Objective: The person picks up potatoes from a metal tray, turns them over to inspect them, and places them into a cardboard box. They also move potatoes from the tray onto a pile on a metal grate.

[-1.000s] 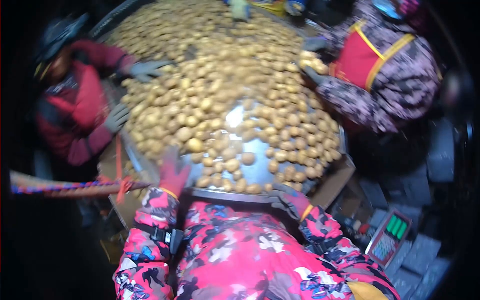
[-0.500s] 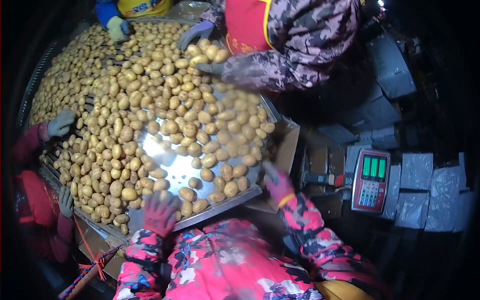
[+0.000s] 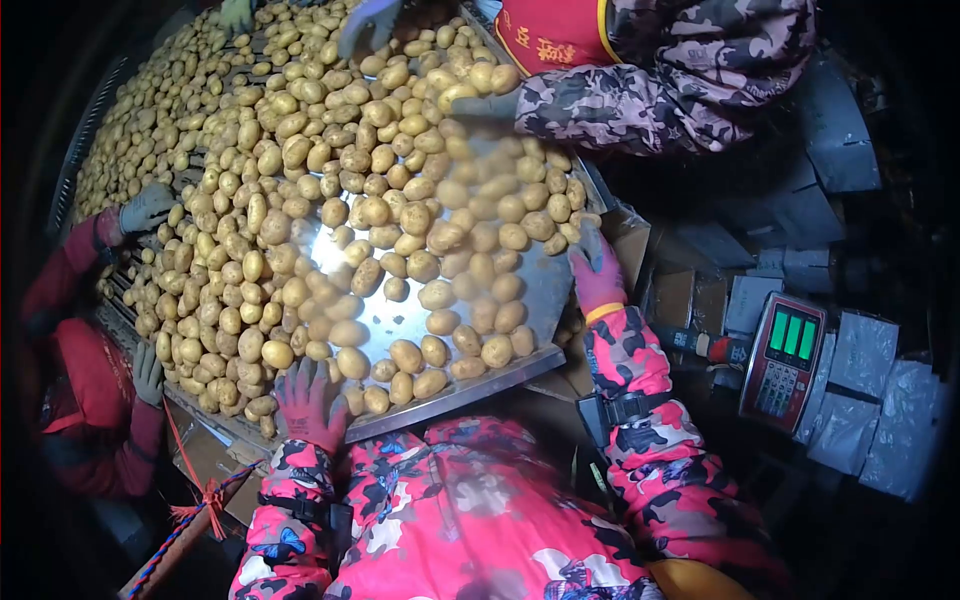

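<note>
Left hand: the left hand (image 3: 308, 400), in a red glove, is laid palm down at the near edge of the metal table (image 3: 470, 388), with the fingers (image 3: 292, 378) spread wide; nothing is grasped.
Right hand: the right hand (image 3: 597, 272), also gloved in red, is placed at the table's right rim, with the fingers stretched out straight and close together; nothing is seen to be held.
Potatoes: the potatoes (image 3: 330, 200) are heaped across the table, and the nearest ones are touched by the left fingertips; a shiny bare patch is left in the middle.
Co-worker opposite: a camouflage sleeve (image 3: 640, 100) and a grey glove (image 3: 482, 106) are seen pressed against the far side of the heap.
Co-worker at left: two grey gloves (image 3: 147, 207) are kept at the table's left edge, beside a red jacket (image 3: 85, 400).
Scale: a scale (image 3: 783, 355) with a green display is seen to the right, well apart from the table.
Cardboard box: a cardboard box (image 3: 632, 240) is set just beside the right hand, below the rim.
</note>
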Tool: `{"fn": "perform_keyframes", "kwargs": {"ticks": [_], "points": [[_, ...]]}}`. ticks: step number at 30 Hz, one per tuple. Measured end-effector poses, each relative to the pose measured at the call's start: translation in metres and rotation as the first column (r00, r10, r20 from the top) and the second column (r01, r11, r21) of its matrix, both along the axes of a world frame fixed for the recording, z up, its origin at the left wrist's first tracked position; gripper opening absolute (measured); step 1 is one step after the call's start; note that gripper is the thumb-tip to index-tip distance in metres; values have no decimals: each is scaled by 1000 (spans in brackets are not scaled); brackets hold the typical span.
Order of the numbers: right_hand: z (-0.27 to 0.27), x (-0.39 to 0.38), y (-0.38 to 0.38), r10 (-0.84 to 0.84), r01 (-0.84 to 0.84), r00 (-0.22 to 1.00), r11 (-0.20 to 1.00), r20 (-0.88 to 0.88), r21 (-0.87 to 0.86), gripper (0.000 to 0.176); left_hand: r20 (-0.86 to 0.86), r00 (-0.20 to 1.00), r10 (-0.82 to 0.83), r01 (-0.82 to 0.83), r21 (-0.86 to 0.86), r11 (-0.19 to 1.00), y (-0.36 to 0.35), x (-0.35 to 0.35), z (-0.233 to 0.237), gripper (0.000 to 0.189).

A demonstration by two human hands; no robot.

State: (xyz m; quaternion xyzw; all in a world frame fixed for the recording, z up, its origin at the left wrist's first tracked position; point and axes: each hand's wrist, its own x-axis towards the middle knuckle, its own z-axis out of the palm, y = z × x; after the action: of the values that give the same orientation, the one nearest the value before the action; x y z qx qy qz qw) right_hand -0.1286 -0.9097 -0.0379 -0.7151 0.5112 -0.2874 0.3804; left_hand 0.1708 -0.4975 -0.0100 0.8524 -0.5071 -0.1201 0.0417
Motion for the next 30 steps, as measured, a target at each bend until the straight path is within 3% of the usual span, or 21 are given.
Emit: {"fn": "perform_keyframes", "kwargs": {"ticks": [3, 6, 7, 9, 10, 11, 12, 13, 14, 16, 18, 19, 20, 22, 24, 27, 28, 29, 30], "points": [[32, 54, -1, 60, -170, 950, 924, -308, -343, 62, -8, 1000, -2, 2, -19, 1000, -2, -2, 5, 79], [17, 79, 3, 234, -571, 622, 789, -747, -228, 61, -31, 999, 34, -33, 9, 999, 4, -3, 3, 76], [7, 66, 9, 328, -650, 657, 703, -678, -289, 60, -28, 999, 42, -41, 27, 999, 10, -2, 0, 75], [-13, 24, 18, 227, -610, 670, 710, -707, -350, 61, -49, 998, 31, -32, -14, 999, 0, 0, 4, 76], [3, 7, 26, 272, -606, 648, 751, -712, -264, 60, -28, 1000, 8, -9, -64, 998, 7, 3, -6, 76], [14, -12, 43, 251, -514, 753, 802, -609, -305, 62, -36, 999, 18, -21, -70, 997, 6, 2, -7, 76], [24, -18, 59, 129, -426, 761, 839, -636, -339, 57, -44, 999, 27, -30, -65, 997, 9, 2, -4, 76], [33, -15, 79, 52, -340, 748, 886, -662, -316, 64, -62, 997, 38, -40, -33, 999, 11, 0, 0, 77], [34, -9, 93, 129, -424, 739, 852, -661, -308, 72, -71, 996, 49, -49, -5, 999, 8, -1, 5, 77], [40, 18, 108, 542, -703, 482, 708, -688, 65, 75, -45, 999, 24, -26, -51, 998, -2, 1, 12, 75], [2, 2, 88, 408, -589, 612, 806, -678, -47, 80, -73, 988, -132, 124, -106, 987, -5, 16, 20, 70], [17, 6, 70, 333, -551, 585, 832, -740, -61, 80, -110, 985, -135, 121, -130, 984, -7, 22, 25, 64], [19, 11, 59, 138, -424, 646, 883, -751, -203, 81, -115, 985, -127, 109, -156, 982, -4, 24, 23, 62], [31, 38, 29, 186, -505, 745, 785, -640, -359, 77, -147, 984, -98, 74, -160, 984, -5, 25, 26, 61], [36, 106, 7, 323, -500, 810, 817, -490, -287, 73, -159, 983, -89, 61, -174, 983, -2, 27, 23, 61], [-1, 211, 35, 448, -590, 799, 715, -402, -376, 65, -173, 982, -80, 50, -168, 984, -1, 29, 23, 59], [-9, 225, 68, 620, -620, 785, 784, -14, -40, 61, -191, 978, -87, 53, -177, 983, 0, 32, 22, 59], [-18, 239, 102, 500, -612, 780, 735, 376, 292, 58, -205, 975, -90, 54, -176, 983, 2, 34, 17, 59], [-18, 235, 119, 738, -753, 654, 656, 168, 50, 57, -184, 981, -69, 38, -164, 986, 6, 32, 12, 58]]}}
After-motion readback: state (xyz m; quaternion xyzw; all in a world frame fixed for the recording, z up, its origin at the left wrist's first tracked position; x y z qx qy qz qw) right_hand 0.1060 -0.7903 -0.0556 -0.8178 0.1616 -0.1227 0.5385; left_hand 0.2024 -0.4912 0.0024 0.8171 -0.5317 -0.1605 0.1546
